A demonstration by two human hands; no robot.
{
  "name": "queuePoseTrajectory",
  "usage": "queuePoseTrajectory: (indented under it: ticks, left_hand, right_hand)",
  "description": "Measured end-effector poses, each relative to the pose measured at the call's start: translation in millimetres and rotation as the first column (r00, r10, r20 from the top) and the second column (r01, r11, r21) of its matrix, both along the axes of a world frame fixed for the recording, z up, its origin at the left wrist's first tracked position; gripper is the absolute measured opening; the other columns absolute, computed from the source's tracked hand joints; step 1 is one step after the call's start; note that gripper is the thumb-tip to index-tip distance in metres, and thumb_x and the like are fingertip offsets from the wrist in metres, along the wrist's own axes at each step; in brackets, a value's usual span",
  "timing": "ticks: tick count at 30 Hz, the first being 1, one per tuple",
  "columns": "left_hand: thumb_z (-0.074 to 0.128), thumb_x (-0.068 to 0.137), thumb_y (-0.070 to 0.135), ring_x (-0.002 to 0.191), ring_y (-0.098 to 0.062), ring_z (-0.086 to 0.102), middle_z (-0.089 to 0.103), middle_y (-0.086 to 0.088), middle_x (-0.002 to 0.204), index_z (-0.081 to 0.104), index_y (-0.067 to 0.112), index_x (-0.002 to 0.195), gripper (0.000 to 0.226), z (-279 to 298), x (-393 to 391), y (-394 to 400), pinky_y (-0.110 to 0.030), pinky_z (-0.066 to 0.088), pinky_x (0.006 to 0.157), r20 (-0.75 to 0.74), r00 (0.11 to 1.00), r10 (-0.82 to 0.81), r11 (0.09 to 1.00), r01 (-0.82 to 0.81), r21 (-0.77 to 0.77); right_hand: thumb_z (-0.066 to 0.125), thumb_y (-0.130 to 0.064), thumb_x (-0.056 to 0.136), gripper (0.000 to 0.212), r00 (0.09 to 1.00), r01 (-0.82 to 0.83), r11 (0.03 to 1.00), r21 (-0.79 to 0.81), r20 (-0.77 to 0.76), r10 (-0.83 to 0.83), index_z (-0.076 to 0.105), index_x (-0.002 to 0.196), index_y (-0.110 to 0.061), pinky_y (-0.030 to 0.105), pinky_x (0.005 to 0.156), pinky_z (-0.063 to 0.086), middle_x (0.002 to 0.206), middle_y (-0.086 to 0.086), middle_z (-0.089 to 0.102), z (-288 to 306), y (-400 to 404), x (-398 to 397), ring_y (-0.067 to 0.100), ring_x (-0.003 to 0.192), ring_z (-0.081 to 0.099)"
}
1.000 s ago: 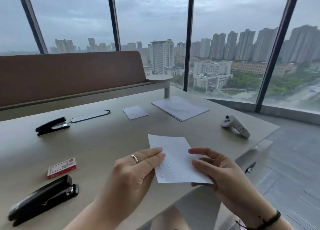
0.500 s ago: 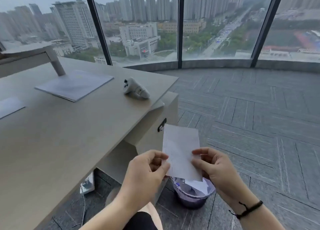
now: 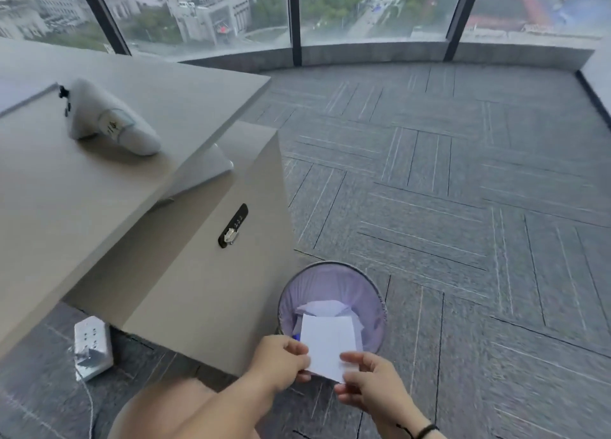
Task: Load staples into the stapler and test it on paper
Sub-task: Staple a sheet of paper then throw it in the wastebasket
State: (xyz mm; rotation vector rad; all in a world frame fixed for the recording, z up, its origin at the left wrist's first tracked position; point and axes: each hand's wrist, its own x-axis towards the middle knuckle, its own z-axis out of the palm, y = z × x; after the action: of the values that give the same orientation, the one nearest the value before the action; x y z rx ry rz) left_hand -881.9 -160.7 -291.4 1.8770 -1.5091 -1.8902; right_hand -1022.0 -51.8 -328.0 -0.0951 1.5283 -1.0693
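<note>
Head view. Paper (image 3: 327, 342) held over the wastebasket (image 3: 370, 293) at 6 o'clock in the frame, both hands on its near edge. Left hand (image 3: 281, 361) at 7 o'clock of the sheet, grip pinching the near-left corner between thumb and fingers. Right hand (image 3: 370, 380) at 5 o'clock of the sheet, grip pinching the near-right corner; fingertips blurred, so exact contact not clear. Stapler not in view. Staples in the sheet not discernible at this blur.

Step in hand, as judged: disposal of the tested sheet into the wastebasket, lined with a purple bag and already holding crumpled white paper.

Procedure for a clean drop:
- Centre the sheet above the basket opening before release; far edge already over the opening, near edge toward the rim at 6 o'clock.
- Tilt the far edge downward so the sheet slides in rather than floats sideways.
- Release both grips together; an uneven release likely to swing the sheet toward the cabinet (image 3: 211, 273) at 9 o'clock.
- Keep clear of the power strip (image 3: 91, 346) on the floor at 8 o'clock.

White controller (image 3: 109, 118) resting on the surface (image 3: 185, 98) at 10 o'clock, well apart from the hands; no action needed.
</note>
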Motion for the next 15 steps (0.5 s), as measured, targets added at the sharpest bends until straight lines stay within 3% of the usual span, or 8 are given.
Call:
queuePoseTrajectory:
  ticks: [3,5,10,13,15]
  left_hand:
    - [0.061,0.084,-0.014,0.062,-0.02,0.061,0.063,-0.016,0.09,0.063,0.001,0.084,0.015,-30.6,-11.0,-17.3,-0.02,0.054,0.049,0.027,0.998,0.062,0.995,-0.064,0.073]
    - [0.058,0.086,-0.013,0.059,-0.021,0.06,0.063,-0.017,0.082,0.063,-0.002,0.092,0.014,-42.4,-20.0,-30.0,-0.023,0.055,0.05,0.034,0.996,0.086,0.993,-0.088,0.077]
    - [0.049,0.092,-0.007,0.056,-0.021,0.053,0.059,-0.017,0.077,0.058,0.006,0.092,0.015,-47.1,-39.1,-53.4,-0.023,0.045,0.048,0.025,0.989,0.143,0.985,-0.144,0.093]
    - [0.045,0.094,-0.007,0.06,-0.02,0.046,0.054,-0.017,0.079,0.056,0.005,0.096,0.016,-42.0,-40.5,-57.3,-0.026,0.04,0.053,0.002,0.99,0.141,0.987,-0.141,0.082]
    - [0.047,0.094,-0.006,0.063,-0.021,0.047,0.056,-0.018,0.081,0.051,0.004,0.111,0.02,-38.2,-37.0,-56.9,-0.027,0.042,0.056,-0.022,0.988,0.153,0.985,-0.151,0.079]
  right_hand:
    - [0.041,0.025,0.086,0.033,0.998,0.046,0.996,0.073,0.034,-0.048,0.056,0.113,0.01,0.027,0.04,0.055,0.093,0.03,0.059,-31.6,-22.2,-4.4,0.023,0.044,0.062]
    - [0.04,0.024,0.087,0.035,0.992,0.096,0.99,0.104,0.07,-0.104,0.055,0.115,0.009,0.027,0.041,0.056,0.096,0.03,0.058,-45.8,-39.1,-10.2,0.027,0.052,0.062]
    - [0.037,0.019,0.094,0.039,0.962,0.229,0.964,0.137,0.121,-0.246,0.048,0.13,0.007,0.026,0.045,0.058,0.084,0.019,0.056,-71.4,-83.6,-26.6,0.03,0.069,0.06]
    - [0.046,0.008,0.099,0.043,0.936,0.287,0.95,0.121,0.173,-0.305,0.041,0.14,-0.004,0.035,0.065,0.06,0.104,0.019,0.054,-80.5,-104.8,-31.6,0.033,0.081,0.064]
    - [0.05,0.001,0.1,0.049,0.93,0.302,0.947,0.109,0.182,-0.318,0.036,0.145,-0.009,0.038,0.077,0.056,0.116,0.018,0.051,-85.2,-110.0,-32.5,0.036,0.091,0.063]
